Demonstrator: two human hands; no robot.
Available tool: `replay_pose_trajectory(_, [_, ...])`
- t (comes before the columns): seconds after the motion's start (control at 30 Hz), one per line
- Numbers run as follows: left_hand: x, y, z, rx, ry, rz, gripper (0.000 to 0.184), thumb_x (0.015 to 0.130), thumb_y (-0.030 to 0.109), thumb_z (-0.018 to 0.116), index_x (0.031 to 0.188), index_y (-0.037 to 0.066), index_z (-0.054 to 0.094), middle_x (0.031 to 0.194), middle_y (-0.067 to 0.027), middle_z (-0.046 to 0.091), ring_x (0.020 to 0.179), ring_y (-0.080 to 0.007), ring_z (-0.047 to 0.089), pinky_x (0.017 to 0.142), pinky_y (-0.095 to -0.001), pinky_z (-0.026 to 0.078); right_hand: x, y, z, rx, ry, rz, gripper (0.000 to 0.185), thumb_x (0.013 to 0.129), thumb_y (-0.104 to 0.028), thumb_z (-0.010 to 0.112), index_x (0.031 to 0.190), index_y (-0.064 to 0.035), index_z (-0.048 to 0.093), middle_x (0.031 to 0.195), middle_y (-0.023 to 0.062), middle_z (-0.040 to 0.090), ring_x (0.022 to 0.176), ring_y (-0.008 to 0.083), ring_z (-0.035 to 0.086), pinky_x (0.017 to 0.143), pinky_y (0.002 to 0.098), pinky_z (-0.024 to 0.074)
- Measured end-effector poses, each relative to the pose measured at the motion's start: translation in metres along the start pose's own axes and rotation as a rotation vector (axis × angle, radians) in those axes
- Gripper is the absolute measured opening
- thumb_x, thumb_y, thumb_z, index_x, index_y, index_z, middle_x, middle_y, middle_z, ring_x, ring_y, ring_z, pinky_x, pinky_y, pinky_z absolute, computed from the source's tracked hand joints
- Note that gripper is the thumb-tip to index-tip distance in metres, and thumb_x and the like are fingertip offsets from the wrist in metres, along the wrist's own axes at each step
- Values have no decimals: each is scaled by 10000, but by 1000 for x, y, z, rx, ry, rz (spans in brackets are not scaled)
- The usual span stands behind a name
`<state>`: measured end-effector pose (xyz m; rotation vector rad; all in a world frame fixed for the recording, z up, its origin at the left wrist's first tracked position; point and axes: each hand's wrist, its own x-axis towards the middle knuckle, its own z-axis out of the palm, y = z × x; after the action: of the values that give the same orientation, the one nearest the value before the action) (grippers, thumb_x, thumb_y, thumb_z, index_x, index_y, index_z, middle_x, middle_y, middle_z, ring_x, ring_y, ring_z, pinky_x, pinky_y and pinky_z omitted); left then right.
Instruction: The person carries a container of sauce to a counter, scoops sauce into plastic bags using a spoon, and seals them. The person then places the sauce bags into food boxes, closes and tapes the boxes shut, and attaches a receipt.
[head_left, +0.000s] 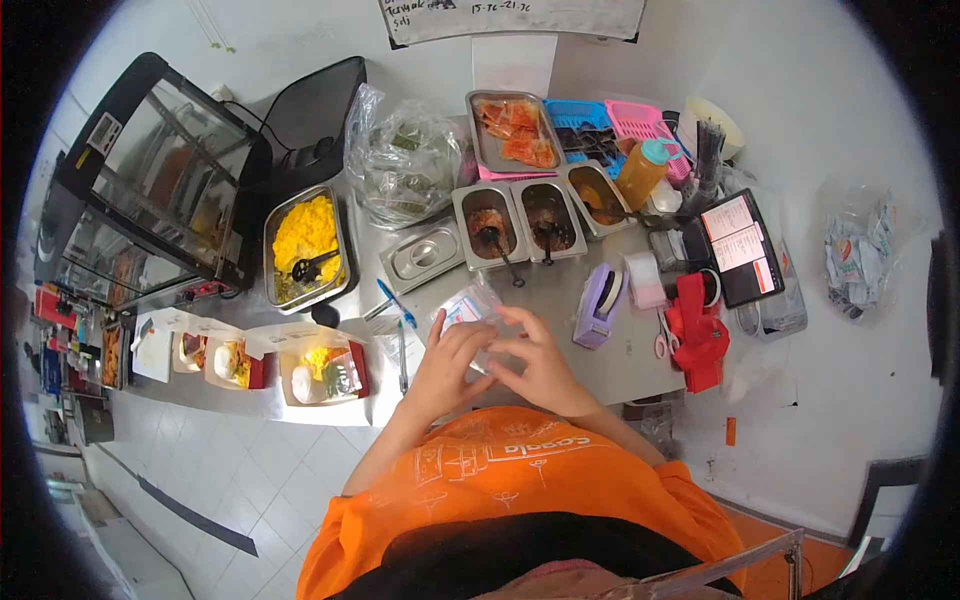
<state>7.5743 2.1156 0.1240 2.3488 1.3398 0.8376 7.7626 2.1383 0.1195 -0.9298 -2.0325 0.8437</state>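
My left hand (445, 370) and my right hand (537, 368) are close together at the counter's front edge. Between and behind them lies a clear plastic packet (466, 308) with a printed label; the left fingers touch it. The fingers of my right hand are spread and curved, and whether they hold anything small cannot be made out. Left of my hands are blue pens (406, 318) on paper. Farther left, open boxes (322, 375) hold rice, yellow egg and other food. A lilac tape dispenser (600, 306) stands to the right.
Metal trays hold yellow egg (305, 240), sauces (547, 222) and orange-red food (515, 130). A bag of greens (405, 165), a metal lid (424, 258), a sauce bottle (641, 175), a tablet (740, 248), scissors (666, 338), red cloth (698, 335) and a display warmer (165, 180) surround them.
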Motion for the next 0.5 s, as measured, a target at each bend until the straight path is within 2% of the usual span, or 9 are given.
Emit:
replay_pose_trajectory(0.03, [0, -6, 2, -46, 15, -15, 575, 647, 216, 790, 1136, 93, 512, 1119, -70, 568, 1084, -262, 524, 1082, -538, 191, 3, 8, 0, 84, 23, -20, 342, 694, -30, 671, 1031, -86, 641, 1323, 112, 395, 1136, 306, 429, 953, 405, 373])
replay_pose_trajectory(0.13, [6, -16, -3, -242, 139, -125, 569, 644, 227, 802, 1118, 86, 521, 1102, -78, 584, 1063, -261, 543, 1059, -540, 249, 23, 47, -34, -12, 251, 21, 345, 707, -19, 659, 1041, -100, 634, 1203, 94, 471, 1099, 291, 460, 932, 395, 389])
replay_pose_trajectory(0.17, [3, -26, 4, -270, 201, -140, 566, 636, 196, 806, 1109, 59, 528, 1085, -92, 595, 1043, -245, 556, 1011, -475, 343, 31, 54, -46, -167, 208, 37, 349, 709, -20, 660, 1046, -107, 633, 1163, 96, 488, 1078, 291, 473, 921, 393, 397])
replay_pose_trajectory(0.23, [6, -34, 8, -421, 240, -241, 584, 634, 183, 806, 1124, 40, 523, 1089, -103, 592, 1042, -231, 552, 980, -425, 369, 47, 63, -67, -477, 121, 72, 357, 715, -21, 663, 1056, -120, 629, 1081, 99, 522, 1038, 291, 499, 897, 389, 411])
replay_pose_trajectory(0.3, [13, -40, 11, -482, 263, -297, 615, 634, 156, 800, 1160, 13, 515, 1078, -111, 590, 1036, -210, 544, 931, -355, 392, 53, 96, -68, -497, 20, 107, 370, 711, -27, 670, 1064, -129, 627, 1063, 101, 531, 1026, 293, 505, 894, 392, 412])
replay_pose_trajectory(0.33, [16, -45, 14, -487, 260, -298, 619, 636, 153, 798, 1167, 13, 513, 1071, -108, 589, 1032, -211, 544, 932, -355, 392, 57, 117, -66, -508, -29, 123, 377, 708, -31, 674, 1068, -134, 626, 1054, 102, 536, 1020, 293, 509, 892, 394, 413])
replay_pose_trajectory(0.43, [23, -59, 19, -485, 242, -311, 621, 647, 139, 787, 1186, 12, 506, 1043, -93, 586, 1014, -209, 544, 932, -348, 391, 78, 165, -61, -305, 130, 61, 321, 742, -58, 684, 1052, -109, 619, 985, 82, 577, 925, 234, 569, 836, 349, 447])
replay_pose_trajectory(0.5, [27, -69, 23, -511, 241, -338, 615, 653, 134, 782, 1186, 8, 503, 1040, -91, 586, 1009, -205, 543, 932, -348, 392, 95, 186, -66, 96, 247, 293, 261, 766, -73, 686, 1016, -78, 612, 900, 63, 601, 822, 184, 590, 766, 303, 466])
